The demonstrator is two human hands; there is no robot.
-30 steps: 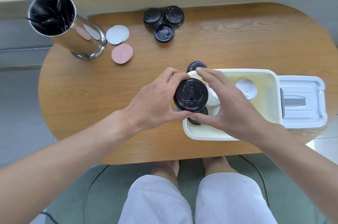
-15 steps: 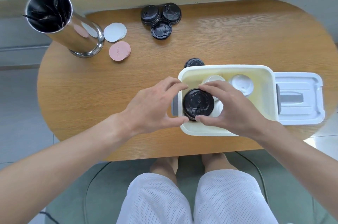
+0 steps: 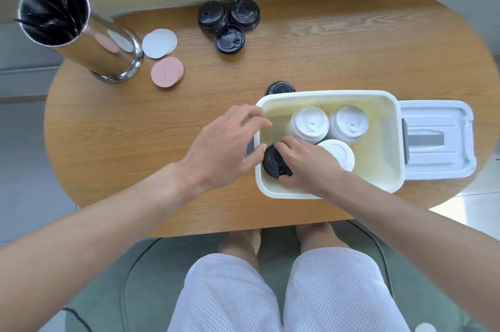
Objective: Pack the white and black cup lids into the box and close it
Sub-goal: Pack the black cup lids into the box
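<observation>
A cream box point(image 3: 389, 142) sits open on the wooden table. Inside it are three stacks of white lids point(image 3: 309, 121) and, in the near left corner, a stack of black lids point(image 3: 272, 161). My right hand point(image 3: 305, 163) is inside the box, its fingers gripping the black stack from above. Just outside the box's left wall, my left hand point(image 3: 227, 147) hovers with its fingers spread and holds nothing. One black lid point(image 3: 278, 87) lies just behind the box. Three more black lids point(image 3: 228, 24) lie grouped at the table's far edge.
The box's white cover point(image 3: 438, 139) lies flat to the right of the box. A tall steel canister point(image 3: 78, 31) with dark straws stands at the far left. White coasters point(image 3: 159, 43) and pink coasters point(image 3: 167, 72) lie beside it.
Both hands brought the black lid stack down into the box's near left corner. My left hand then let go and drew back outside the box wall.
</observation>
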